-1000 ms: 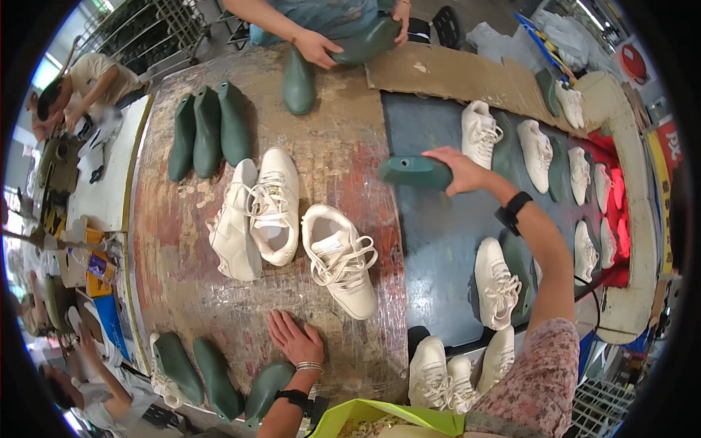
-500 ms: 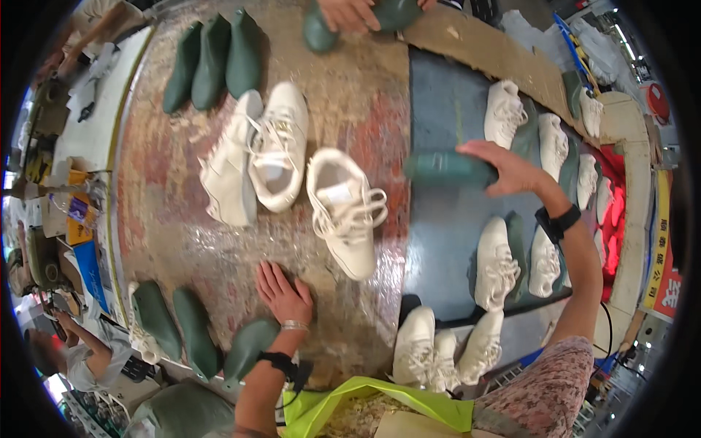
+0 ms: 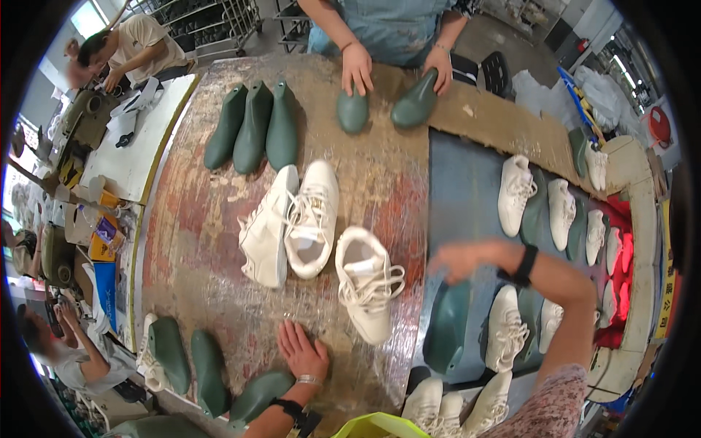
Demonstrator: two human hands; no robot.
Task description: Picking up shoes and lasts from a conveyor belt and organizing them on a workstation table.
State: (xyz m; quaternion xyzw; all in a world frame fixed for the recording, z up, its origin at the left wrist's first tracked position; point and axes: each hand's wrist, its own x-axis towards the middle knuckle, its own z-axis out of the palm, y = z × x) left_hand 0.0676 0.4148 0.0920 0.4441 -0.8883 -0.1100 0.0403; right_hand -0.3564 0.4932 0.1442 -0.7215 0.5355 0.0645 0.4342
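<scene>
My left hand (image 3: 303, 352) lies flat, fingers apart, on the worn table (image 3: 197, 241) near its front edge, just below a white laced sneaker (image 3: 369, 283). My right hand (image 3: 458, 260) hovers open and blurred over the blue belt (image 3: 460, 190). It sits just above a dark green shoe last (image 3: 445, 330) that lies on the belt, and nothing is in the hand. Two more white sneakers (image 3: 312, 219) lie side by side left of the first one.
Across the table another person rests a hand on each of two green lasts (image 3: 353, 111). Three lasts (image 3: 252, 130) lie at the far left and more (image 3: 208, 372) at the near edge. White sneakers (image 3: 515, 193) line the belt. A yellow-green bin (image 3: 372, 427) sits below.
My right hand brought the green last nearer along the belt and let go of it; the last now lies on the belt. My left hand stayed flat on the table.
</scene>
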